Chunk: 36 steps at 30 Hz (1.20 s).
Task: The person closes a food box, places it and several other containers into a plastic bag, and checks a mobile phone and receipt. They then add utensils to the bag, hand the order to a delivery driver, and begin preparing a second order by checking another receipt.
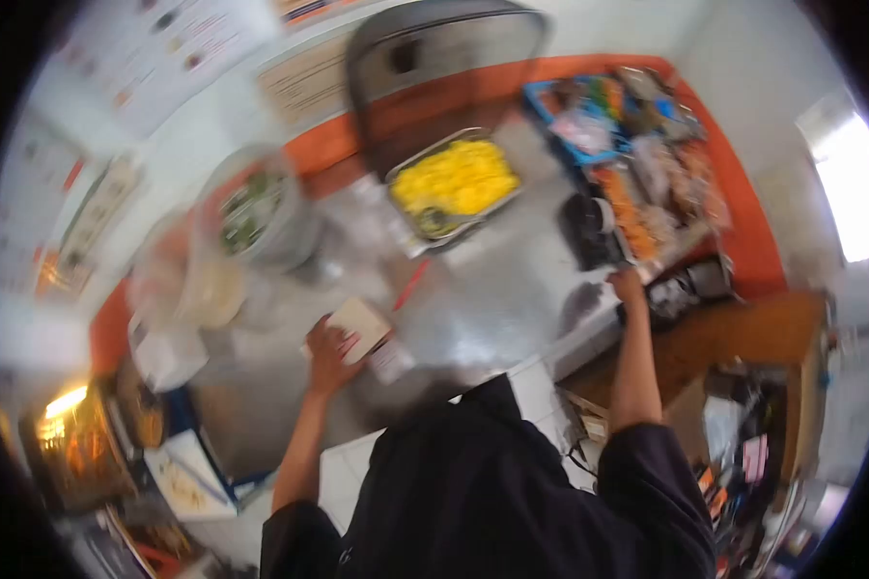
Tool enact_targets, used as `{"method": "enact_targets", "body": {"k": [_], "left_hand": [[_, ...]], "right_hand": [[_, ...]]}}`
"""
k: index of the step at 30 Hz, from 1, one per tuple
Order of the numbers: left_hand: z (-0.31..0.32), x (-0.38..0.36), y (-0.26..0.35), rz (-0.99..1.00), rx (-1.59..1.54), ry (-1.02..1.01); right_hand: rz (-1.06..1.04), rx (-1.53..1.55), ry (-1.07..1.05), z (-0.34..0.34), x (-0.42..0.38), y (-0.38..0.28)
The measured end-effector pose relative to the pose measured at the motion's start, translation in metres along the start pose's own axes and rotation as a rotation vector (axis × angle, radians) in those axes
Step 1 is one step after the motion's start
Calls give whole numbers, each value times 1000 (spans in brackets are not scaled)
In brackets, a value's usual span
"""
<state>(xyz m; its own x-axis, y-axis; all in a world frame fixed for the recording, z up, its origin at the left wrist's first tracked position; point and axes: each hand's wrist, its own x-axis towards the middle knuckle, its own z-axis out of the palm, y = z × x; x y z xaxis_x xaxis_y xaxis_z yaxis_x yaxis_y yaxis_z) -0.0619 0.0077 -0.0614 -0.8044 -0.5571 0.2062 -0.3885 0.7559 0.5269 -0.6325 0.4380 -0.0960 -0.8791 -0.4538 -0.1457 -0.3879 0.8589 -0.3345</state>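
My left hand (328,359) grips the left side of a small beige box (360,326) on the metal table, fingers curled over its edge. A pale slip of paper (390,360) lies against the box, and a thin red stick-like thing (411,286) is just beyond it. Out to the right, my right hand (627,283) is closed at the table's edge, beside a dark object (589,232) and a row of bagged orange food (628,214). Blur hides what its fingers hold, if anything.
A metal tray (473,230) of yellow food stands at the back centre. To the left is a clear tub (294,217) with greens, near plastic bags (164,280). A blue basket (603,154) of packets sits back right. A cutting board (188,478) lies lower left.
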Motion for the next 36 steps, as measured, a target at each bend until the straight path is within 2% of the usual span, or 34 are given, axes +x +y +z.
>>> {"method": "enact_targets", "body": {"k": [1, 3, 6, 8, 9, 11, 12, 15, 16, 19, 22, 25, 28, 31, 34, 36], "left_hand": [[9, -8, -5, 20, 39, 60], [0, -5, 20, -59, 65, 129], [-2, -4, 29, -163, 61, 133], [1, -6, 25, -180, 51, 129], [0, -7, 25, -185, 46, 120], [-5, -6, 27, -192, 35, 101], [-8, -7, 24, -179, 13, 73], [-10, -9, 16, -140, -34, 56], [-9, -11, 16, -154, -41, 52], [-9, -10, 17, -181, -76, 47], [-11, -8, 16, -179, -100, 39], [-11, -10, 16, -181, -81, 24], [-12, -8, 15, -181, -57, 0], [-19, -7, 20, -189, -86, -19], [-21, -6, 22, -195, -80, 1], [-17, -4, 21, -192, -87, 32]], "right_hand": [[-93, 150, -94, -9, -16, -29], [-158, 319, -186, 8, -54, -110], [-257, 776, -465, 71, -130, -242], [-393, 814, -593, 109, -172, -319], [-296, 813, -701, 125, -189, -353], [-444, 753, -663, 148, -215, -406], [-401, 778, -644, 165, -226, -419], [-334, 529, -506, 177, -244, -444], [-337, 602, -406, 184, -247, -443], [-342, 555, -505, 178, -245, -439], [-487, 766, -693, 176, -237, -427], [-558, 661, -709, 176, -230, -423], [-677, 241, -591, 158, -220, -432], [-645, 182, -393, 143, -229, -432], [-377, 335, -64, 146, -238, -425], [-300, 374, -215, 149, -239, -414]]}}
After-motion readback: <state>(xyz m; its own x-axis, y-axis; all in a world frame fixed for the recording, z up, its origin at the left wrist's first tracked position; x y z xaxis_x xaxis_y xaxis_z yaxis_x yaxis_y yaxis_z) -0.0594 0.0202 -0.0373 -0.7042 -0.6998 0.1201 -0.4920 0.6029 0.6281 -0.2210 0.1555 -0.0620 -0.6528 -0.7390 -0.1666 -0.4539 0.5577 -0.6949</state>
